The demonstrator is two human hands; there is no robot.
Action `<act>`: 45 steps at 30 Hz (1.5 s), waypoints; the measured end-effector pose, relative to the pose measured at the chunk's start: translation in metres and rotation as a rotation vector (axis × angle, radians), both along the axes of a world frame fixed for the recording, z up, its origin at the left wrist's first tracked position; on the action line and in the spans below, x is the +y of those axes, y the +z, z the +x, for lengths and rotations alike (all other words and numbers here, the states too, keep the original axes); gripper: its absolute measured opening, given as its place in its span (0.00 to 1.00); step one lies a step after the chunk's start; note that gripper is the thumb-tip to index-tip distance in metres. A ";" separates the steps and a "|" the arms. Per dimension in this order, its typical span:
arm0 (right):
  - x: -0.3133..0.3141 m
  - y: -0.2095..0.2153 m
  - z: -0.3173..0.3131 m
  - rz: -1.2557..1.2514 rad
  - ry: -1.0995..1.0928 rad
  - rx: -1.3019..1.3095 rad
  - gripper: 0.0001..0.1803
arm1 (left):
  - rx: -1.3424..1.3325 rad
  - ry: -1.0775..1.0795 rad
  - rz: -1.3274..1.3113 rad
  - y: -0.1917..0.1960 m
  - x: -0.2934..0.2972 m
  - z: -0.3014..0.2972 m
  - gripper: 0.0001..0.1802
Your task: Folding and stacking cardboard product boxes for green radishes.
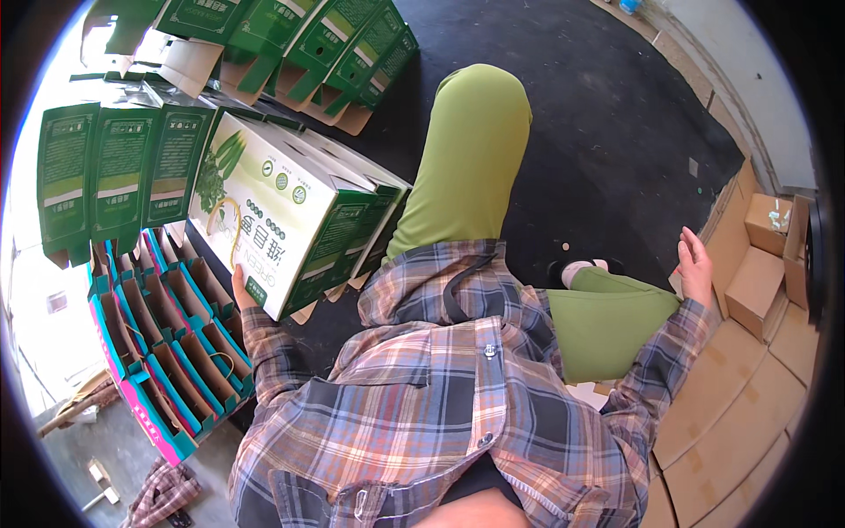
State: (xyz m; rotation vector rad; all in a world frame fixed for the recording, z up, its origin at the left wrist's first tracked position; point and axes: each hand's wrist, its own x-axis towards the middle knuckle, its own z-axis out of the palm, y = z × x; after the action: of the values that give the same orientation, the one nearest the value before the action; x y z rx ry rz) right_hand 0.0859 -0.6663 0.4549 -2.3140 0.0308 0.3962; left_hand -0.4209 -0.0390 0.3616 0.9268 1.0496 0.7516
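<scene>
Left fingers [239, 286] curl under the lower corner of the white-and-green box [268, 211], which tilts up and away from them. Right of the box, past the green-trousered knee [471, 150], the right hand [695, 264] hovers open and empty above brown cartons [757, 286].

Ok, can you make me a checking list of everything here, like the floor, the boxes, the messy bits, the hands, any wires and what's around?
Surface: dark mat on the floor, person sitting on it.
Job's things: white and green carton, folded up, leaning against more green cartons.
Clutter: row of blue and pink open boxes; flat brown cardboard sheets; small brown boxes.
Grippers: left hand grips the carton's lower edge; right hand open, holding nothing, above the cardboard.
Cables: nothing seen.
Surroundings: concrete floor with a checked cloth.
</scene>
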 end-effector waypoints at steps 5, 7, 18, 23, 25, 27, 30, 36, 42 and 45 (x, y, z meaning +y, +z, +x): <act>-0.007 -0.004 0.001 0.039 0.009 -0.019 0.22 | -0.003 -0.018 0.020 -0.006 0.009 -0.003 0.33; -0.008 -0.007 0.005 0.050 0.021 -0.029 0.22 | 0.040 0.012 -0.011 -0.009 0.019 -0.013 0.32; -0.034 0.026 -0.019 0.225 -0.308 -0.379 0.20 | 1.731 -0.212 0.838 0.082 0.026 0.029 0.32; -0.123 -0.006 -0.081 0.140 -0.619 -0.451 0.17 | 0.847 -0.355 1.451 0.158 -0.028 0.181 0.29; -0.143 -0.031 -0.120 0.089 -0.782 -0.356 0.14 | 0.618 -0.449 1.395 0.166 -0.058 0.240 0.26; -0.176 -0.101 -0.177 0.057 -0.881 -0.189 0.15 | 0.384 -0.598 1.369 0.169 -0.082 0.295 0.24; -0.211 -0.169 -0.298 0.126 -1.038 0.155 0.16 | 0.040 -0.862 1.171 0.134 -0.121 0.381 0.24; -0.132 -0.222 -0.461 0.506 -1.607 0.650 0.22 | -0.125 -1.288 0.980 0.104 -0.204 0.478 0.21; -0.063 -0.214 -0.490 0.552 -2.069 0.605 0.25 | 0.039 -1.652 1.003 0.047 -0.213 0.517 0.22; -0.059 -0.240 -0.514 0.931 -2.176 0.282 0.29 | 0.094 -1.722 1.256 0.035 -0.221 0.516 0.23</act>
State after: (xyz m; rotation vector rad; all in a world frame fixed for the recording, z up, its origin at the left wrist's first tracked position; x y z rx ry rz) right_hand -0.4278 -0.7248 0.2154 -0.3906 1.7628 -0.3846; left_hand 0.0950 -0.2600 0.3969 2.3594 -0.5544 -0.2732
